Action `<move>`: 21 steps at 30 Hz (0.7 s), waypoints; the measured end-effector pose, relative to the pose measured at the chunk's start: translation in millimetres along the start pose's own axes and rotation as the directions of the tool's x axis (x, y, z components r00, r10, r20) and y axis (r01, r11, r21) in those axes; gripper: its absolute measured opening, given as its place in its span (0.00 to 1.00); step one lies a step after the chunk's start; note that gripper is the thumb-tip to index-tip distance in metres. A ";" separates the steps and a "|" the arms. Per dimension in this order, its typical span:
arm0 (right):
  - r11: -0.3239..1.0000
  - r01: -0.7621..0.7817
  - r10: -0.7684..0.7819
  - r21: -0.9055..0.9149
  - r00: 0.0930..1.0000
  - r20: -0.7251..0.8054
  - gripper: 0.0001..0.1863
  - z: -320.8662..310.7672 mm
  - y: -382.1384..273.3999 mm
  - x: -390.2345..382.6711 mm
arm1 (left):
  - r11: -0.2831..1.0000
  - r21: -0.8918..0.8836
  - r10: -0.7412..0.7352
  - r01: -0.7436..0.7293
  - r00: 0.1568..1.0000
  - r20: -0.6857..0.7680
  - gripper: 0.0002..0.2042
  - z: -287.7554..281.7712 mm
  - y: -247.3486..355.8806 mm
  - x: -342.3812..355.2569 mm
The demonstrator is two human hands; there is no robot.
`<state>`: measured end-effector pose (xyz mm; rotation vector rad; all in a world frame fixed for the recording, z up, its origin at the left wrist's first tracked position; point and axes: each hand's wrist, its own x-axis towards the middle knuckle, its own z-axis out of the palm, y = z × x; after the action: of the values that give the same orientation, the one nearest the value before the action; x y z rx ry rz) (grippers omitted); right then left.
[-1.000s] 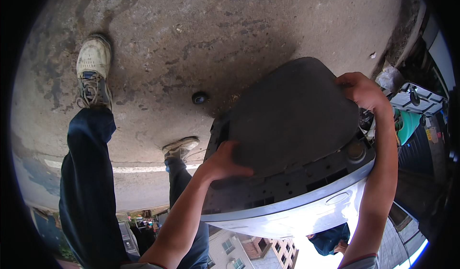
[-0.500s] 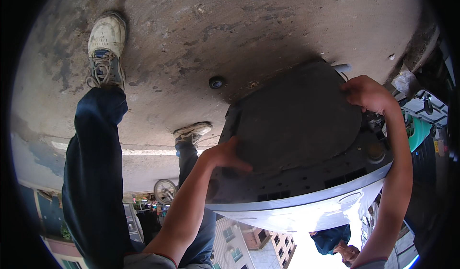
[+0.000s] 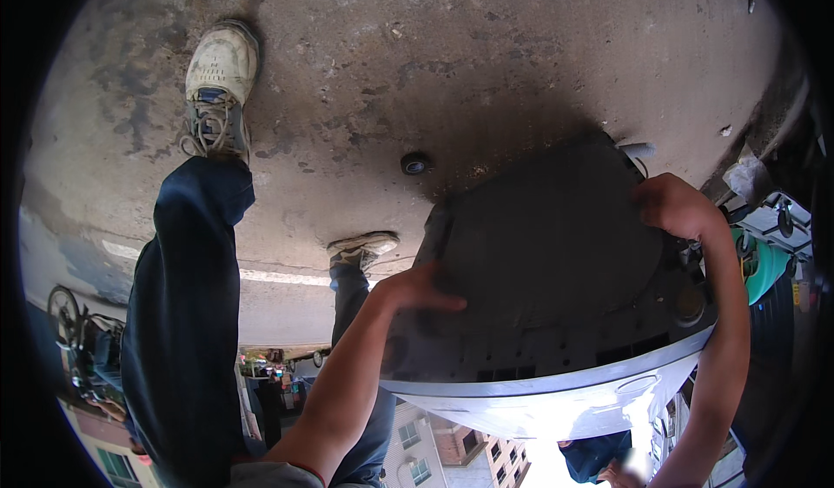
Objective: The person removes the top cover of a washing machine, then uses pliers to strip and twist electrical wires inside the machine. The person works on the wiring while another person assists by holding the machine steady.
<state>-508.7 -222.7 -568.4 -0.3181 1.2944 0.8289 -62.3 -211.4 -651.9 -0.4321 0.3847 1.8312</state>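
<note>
In front of me a large white appliance (image 3: 530, 405) lies with its black underside toward me; it looks like a washing machine. A broad black panel (image 3: 547, 236) with rounded edges covers most of that underside. At the panel's left edge is my left hand (image 3: 413, 288), thumb on its face and the other fingers lost in the dark. My right hand (image 3: 678, 208) grips the upper right edge with bent fingers, its fingertips partly hidden. Near it a grey hose end (image 3: 640, 149) sticks out. A round foot (image 3: 691, 304) shows at the lower right corner.
A small round black part (image 3: 414, 163) lies on the stained concrete floor (image 3: 347, 71). My shoes (image 3: 221, 58) stand to the left. Another person's dark clothing (image 3: 598, 458) shows beyond the appliance. At the right are a green thing (image 3: 764, 267) and a clear plastic bag (image 3: 747, 178).
My view has shifted, so the floor, shoes and appliance sit slightly lower and farther right. A parked two-wheeler has come into view at the far left. Both hands stay at the panel's edges.
</note>
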 end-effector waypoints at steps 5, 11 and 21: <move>0.999 0.028 -0.026 0.046 0.999 -0.034 0.26 0.3 2.3 -3.1 | 0.997 -0.056 0.026 -0.052 0.923 -0.384 0.45 4.9 -0.3 48.7; 0.972 -0.046 0.074 0.231 0.991 -0.113 0.23 -1.7 10.8 -1.3 | 0.988 -0.133 0.017 -0.077 0.915 -0.403 0.39 -0.4 -4.6 53.5; 0.957 -0.093 0.118 0.276 0.990 -0.077 0.23 -13.0 -5.0 -16.1 | 0.984 -0.168 -0.001 -0.065 0.931 -0.365 0.35 -2.5 -12.5 3.4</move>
<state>-515.2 -240.2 -558.2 -0.0692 1.5030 0.7208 -51.0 -206.2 -656.2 -0.9026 0.4841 1.8228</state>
